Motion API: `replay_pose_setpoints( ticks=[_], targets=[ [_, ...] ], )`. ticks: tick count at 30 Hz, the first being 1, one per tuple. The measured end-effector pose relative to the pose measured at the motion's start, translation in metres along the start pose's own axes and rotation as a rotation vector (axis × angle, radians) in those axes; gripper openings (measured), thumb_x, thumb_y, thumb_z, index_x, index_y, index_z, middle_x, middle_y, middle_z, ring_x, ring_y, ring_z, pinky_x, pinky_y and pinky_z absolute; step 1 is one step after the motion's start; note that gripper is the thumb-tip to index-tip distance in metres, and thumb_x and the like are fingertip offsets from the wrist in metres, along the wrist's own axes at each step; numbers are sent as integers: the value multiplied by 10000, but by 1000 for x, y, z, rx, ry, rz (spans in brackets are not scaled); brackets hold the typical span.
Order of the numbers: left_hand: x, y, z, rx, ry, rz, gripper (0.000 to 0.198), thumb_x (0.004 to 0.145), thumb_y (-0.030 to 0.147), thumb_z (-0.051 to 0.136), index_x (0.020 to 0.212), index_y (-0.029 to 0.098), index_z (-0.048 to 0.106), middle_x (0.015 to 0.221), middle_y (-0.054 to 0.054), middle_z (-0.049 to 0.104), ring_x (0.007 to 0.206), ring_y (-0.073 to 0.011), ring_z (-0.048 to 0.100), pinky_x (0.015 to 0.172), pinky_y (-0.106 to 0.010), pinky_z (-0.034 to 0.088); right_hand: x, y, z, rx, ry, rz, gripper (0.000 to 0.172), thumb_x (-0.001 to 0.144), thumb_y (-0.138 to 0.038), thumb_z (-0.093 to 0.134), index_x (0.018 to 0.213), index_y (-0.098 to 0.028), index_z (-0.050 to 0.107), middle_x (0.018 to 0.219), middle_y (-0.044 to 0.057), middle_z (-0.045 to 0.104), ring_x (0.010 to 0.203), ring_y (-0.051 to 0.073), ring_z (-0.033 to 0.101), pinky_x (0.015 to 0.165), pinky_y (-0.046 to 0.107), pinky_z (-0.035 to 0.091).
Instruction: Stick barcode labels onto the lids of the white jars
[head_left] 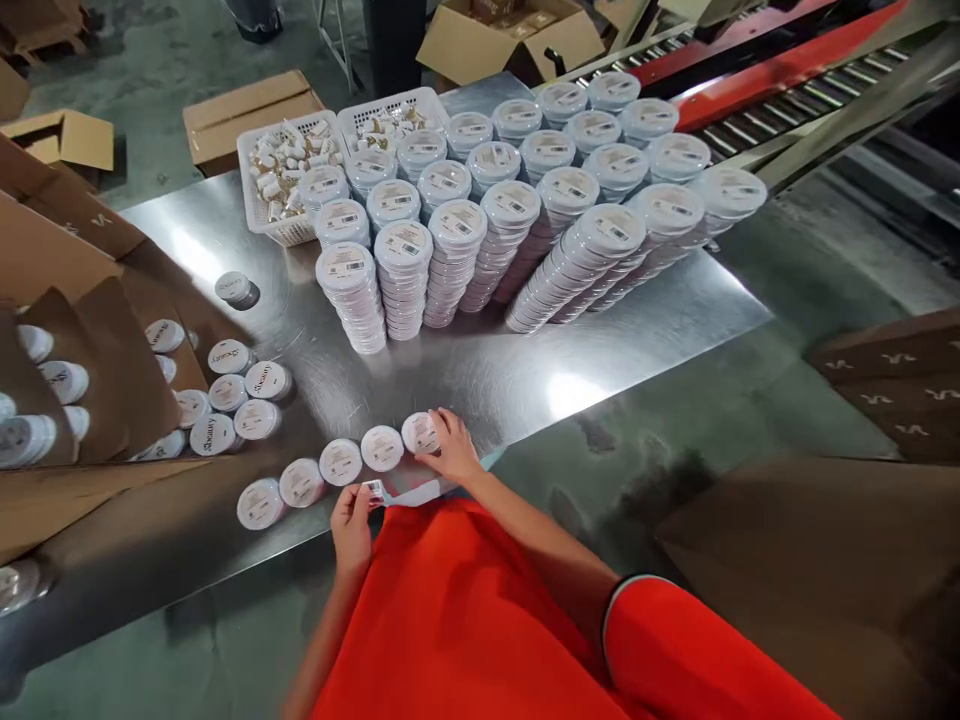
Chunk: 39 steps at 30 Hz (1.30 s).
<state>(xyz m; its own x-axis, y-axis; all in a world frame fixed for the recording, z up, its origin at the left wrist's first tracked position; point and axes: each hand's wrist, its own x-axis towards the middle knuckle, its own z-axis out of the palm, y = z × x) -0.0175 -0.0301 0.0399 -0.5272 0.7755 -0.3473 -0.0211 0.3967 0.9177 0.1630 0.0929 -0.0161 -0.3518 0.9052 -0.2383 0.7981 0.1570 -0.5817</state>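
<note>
Counted: 2 hands, L hand & R hand; 1 label strip; 1 steel table; 2 plastic baskets; approx. 23 tin stacks; 5 tins in a row; 6 more tins in a loose group; 1 lone tin; approx. 8 tins in carton at left; 3 more cartons on floor beyond; 1 conveyor.

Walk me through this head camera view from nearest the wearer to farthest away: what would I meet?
Orange-red garment → left hand holding a barcoded strip → right hand on a round white container → steel table → stacks of containers → white plastic basket → cardboard box
</note>
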Motion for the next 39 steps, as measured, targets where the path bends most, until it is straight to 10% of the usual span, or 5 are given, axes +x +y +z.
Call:
replay_pose_setpoints(
  ticks=[6,15,33,39],
  targets=[
    [1,12,25,-66,-73,-39,392,794,573,639,733,189,587,681,4,623,660,-137,591,665,-263,525,-38,-35,-16,707,-17,-123,272,881,-367,577,1093,-213,651,999,49,687,939,190,629,870,343,499],
    [2,11,45,-44,-291,-64,356,747,474,710,929,176,644,886,-41,698,815,-174,648,789,-302,539,-56,-45,-7,969,26,85,121,811,-323,559,771,-209,570,734,-22,575,686,134,533,653,262,451],
    [2,-7,71,422,-159,87,487,818,601,513,535,208,459,495,28,498,527,-129,471,546,-252,368,-37,-9,-10,774,126,87,164,823,-337,578,739,-202,618,757,7,625,689,141,536,657,260,426],
    [6,-21,73,592,-265,259,329,903,415,481,686,206,616,716,-44,721,681,-192,650,660,-304,486,8,36,-16,611,144,151,142,832,-280,542,723,-203,590,746,-3,592,728,149,536,728,276,432]
  ],
)
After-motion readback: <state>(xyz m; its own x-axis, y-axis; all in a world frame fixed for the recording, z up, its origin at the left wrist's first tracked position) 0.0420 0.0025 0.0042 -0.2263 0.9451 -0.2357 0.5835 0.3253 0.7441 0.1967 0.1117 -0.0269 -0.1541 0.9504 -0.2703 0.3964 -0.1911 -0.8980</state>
